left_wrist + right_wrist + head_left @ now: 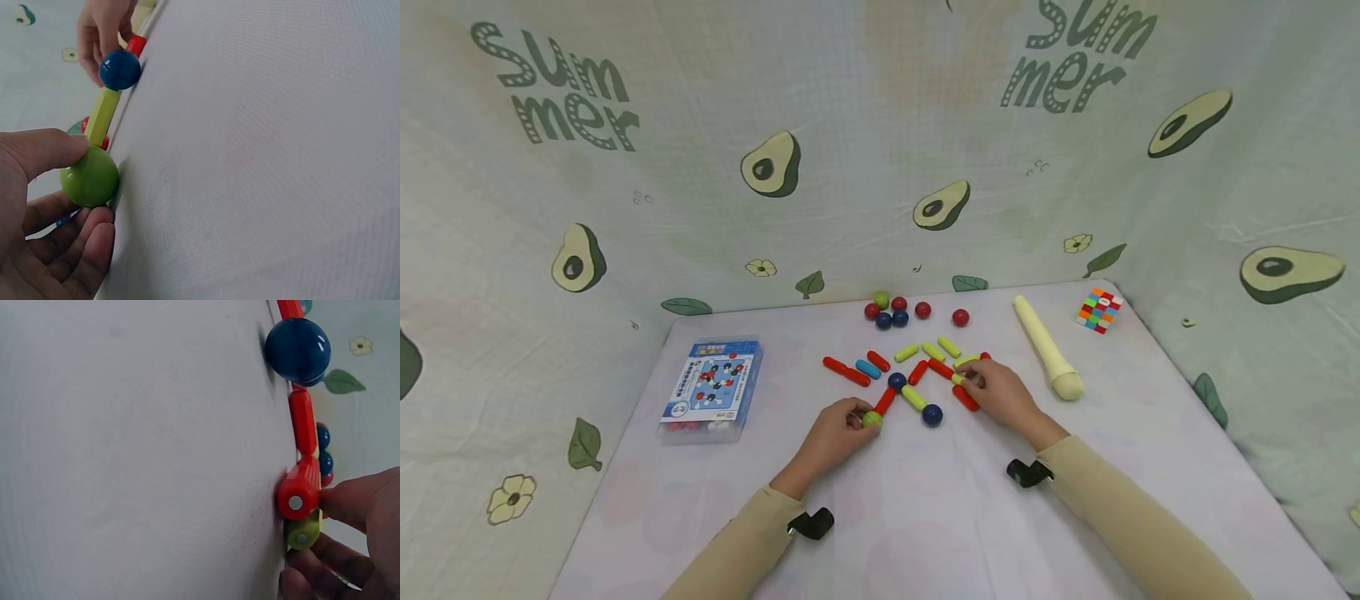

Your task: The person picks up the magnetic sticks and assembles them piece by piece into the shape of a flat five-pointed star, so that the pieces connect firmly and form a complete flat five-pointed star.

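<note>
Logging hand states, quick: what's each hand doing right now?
Left hand: closed, holding a green ball.
Right hand: closed, apparently pinching a yellow-green rod.

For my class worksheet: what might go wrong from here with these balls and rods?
1. The left hand grips the green ball, which appears linked through a red rod to a blue ball; a tug might break that chain.
2. The right hand appears to pinch a yellow rod; a neighbouring red rod, very close, could get nudged too.
3. A red ball lies apart farther back; being round, it may roll away if bumped.
</note>
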Available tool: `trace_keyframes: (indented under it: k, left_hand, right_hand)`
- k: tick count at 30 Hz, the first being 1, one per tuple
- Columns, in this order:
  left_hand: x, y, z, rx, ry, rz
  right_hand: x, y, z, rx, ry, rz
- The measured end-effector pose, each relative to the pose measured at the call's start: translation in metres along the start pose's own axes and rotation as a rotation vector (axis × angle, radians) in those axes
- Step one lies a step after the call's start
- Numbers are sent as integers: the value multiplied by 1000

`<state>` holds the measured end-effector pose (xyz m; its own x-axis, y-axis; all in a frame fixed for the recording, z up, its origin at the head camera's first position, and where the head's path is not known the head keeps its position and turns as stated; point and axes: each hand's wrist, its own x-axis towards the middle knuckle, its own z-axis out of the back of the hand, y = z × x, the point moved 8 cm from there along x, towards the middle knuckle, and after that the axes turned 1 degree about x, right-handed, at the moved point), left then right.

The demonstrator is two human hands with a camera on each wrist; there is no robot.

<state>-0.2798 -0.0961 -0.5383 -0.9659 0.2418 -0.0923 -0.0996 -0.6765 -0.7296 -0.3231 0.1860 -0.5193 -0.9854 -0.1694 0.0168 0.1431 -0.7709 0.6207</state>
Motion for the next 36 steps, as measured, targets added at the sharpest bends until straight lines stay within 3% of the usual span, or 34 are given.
trace_keyframes:
  k: [6,16,28,36]
  left_hand:
    - [1,1,-2,3,-1,1]
    - [-1,-1,0,6,0,24]
    - [-3,-1,1,0,13,30]
    - [-1,1,0,-1,14,29]
  right_hand:
    - [-7,7,5,-70,-65,32]
    - [-23,11,-11,-183,-26,46]
    - [-42,20,-18,-159,34,85]
    - [-60,26,-24,42,91,18]
